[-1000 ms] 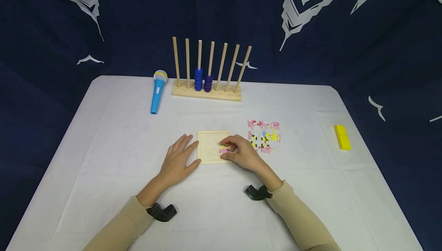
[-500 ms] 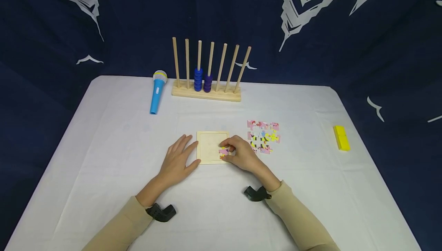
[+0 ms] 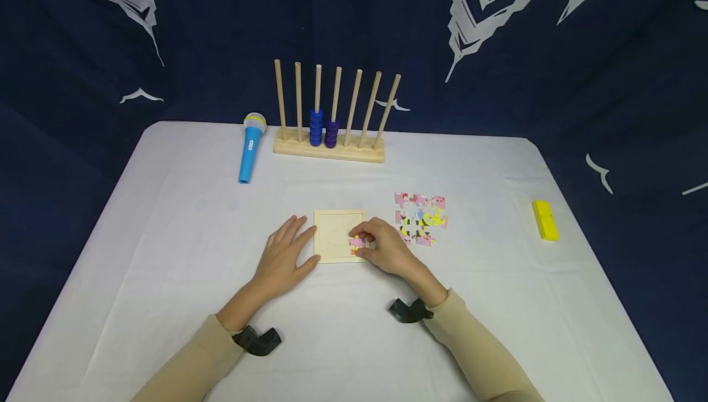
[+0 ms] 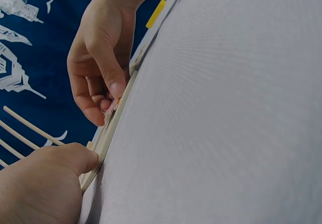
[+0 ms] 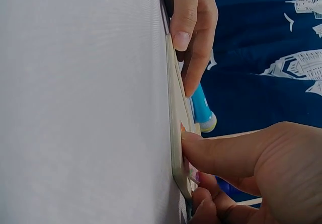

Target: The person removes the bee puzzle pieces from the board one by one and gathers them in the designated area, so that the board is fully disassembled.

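Observation:
A square wooden puzzle tray (image 3: 333, 233) lies flat in front of the person. My left hand (image 3: 284, 254) rests on the table with fingers spread, its index finger and thumb touching the tray's left edge. At the tray's lower right corner sits a pink and yellow puzzle piece (image 3: 356, 243). My right hand (image 3: 385, 246) has thumb and fingers curled about that piece, pinching it close over the tray floor. In the right wrist view the thumb (image 5: 201, 151) lies at the piece's near side, fingers beyond it, and the hand hides part of it.
Several loose puzzle pieces (image 3: 423, 217) lie in rows right of the tray. A blue toy microphone (image 3: 251, 153) and a wooden peg stand (image 3: 332, 153) with blue and purple beads stand at the back. A yellow block (image 3: 546, 220) is near the right edge.
My right fingers have shifted slightly at the tray's lower right corner, and more of the puzzle piece shows between them. The left hand stays at the tray's left edge.

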Motion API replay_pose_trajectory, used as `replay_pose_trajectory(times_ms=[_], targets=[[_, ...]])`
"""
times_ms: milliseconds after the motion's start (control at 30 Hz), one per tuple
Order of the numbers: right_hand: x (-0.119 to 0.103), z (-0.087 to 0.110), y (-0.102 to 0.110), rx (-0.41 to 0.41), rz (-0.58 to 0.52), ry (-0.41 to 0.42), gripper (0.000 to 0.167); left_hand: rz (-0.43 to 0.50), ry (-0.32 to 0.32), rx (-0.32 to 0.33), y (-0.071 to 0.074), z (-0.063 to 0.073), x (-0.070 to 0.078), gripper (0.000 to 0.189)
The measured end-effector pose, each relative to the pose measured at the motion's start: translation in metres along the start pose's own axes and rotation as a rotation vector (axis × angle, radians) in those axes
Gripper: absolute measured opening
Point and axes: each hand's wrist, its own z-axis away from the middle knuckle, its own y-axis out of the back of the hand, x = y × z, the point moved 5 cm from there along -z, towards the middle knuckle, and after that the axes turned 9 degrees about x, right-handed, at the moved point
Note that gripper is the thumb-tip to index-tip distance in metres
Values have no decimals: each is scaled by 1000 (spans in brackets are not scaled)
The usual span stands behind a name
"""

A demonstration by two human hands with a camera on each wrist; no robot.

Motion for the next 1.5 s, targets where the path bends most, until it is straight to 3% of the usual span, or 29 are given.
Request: replay_pose_trajectory(times_ms=[267, 533, 733, 1000, 1133, 1367, 1500], targets=[[-2, -3, 8, 54, -58, 15, 19, 0, -6, 12, 1, 0, 1, 58], [9, -6, 18, -27, -238, -115, 11, 1, 6, -4, -1, 0, 0, 58], [31, 4, 49, 24, -265, -204, 14, 9, -8, 20, -2, 1, 1, 59], [78, 30, 104, 136, -248, -326, 17, 11, -18, 30, -1, 0, 0, 57], [96, 37, 122, 155, -178, -370, 18, 14, -13, 30, 1, 0, 0, 58], [116, 40, 124, 82, -48, -436, 17, 12, -6, 18, 1, 0, -1, 58], [119, 40, 121, 93, -13, -444, 15, 19, -17, 22, 0, 0, 0, 57]])
